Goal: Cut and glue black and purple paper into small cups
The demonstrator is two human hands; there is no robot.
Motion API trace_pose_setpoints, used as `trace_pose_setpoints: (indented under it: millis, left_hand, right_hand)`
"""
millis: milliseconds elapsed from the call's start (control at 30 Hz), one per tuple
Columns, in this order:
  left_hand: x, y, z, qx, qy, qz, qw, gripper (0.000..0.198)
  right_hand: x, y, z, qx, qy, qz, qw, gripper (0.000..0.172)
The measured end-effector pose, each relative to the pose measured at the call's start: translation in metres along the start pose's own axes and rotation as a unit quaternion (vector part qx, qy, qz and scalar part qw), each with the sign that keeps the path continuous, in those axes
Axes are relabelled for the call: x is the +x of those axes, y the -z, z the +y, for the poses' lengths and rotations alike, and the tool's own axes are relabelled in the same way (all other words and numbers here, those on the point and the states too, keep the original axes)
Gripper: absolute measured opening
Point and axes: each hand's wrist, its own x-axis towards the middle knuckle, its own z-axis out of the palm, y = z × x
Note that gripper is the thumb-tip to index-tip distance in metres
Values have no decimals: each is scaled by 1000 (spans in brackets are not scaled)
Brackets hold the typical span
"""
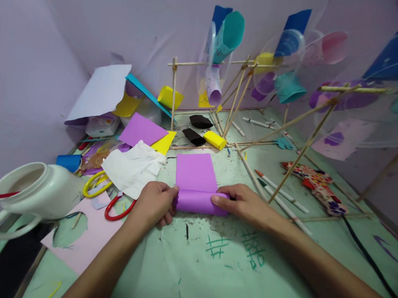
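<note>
A purple paper (197,171) lies on the green table cover, its near end rolled into a tube and its far part flat. My left hand (158,202) pinches the left end of the roll, with thumb and fingers closed on it. At the right end, my right hand (238,200) grips the roll, its thumb on top and the other fingers partly hidden behind. Beyond the paper are a yellow paper roll (215,140) and two black paper pieces (193,137).
Crumpled white paper (133,167), red-handled scissors (115,208), yellow scissors (93,184) and a white jug (49,190) stand or lie left. Stick frames (237,99) holding colored paper wheels rise behind and right. Pencils (281,192) and a patterned object with a black cord (320,188) lie right.
</note>
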Motion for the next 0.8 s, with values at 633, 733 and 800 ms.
trace_pose_setpoints:
  millis: [633,733,800]
  left_hand:
    - [-15,-6,-9,-424,-143,-220,867,49]
    - [-21,-10,-6,-420,-150,-180,876,43]
    - [-23,-13,-5,-402,-155,-147,890,36]
  right_hand:
    - [-10,0,0,107,55,-76,990,44]
    - [-12,-1,0,57,52,-60,995,46]
    - [-13,-2,0,24,53,-48,997,46]
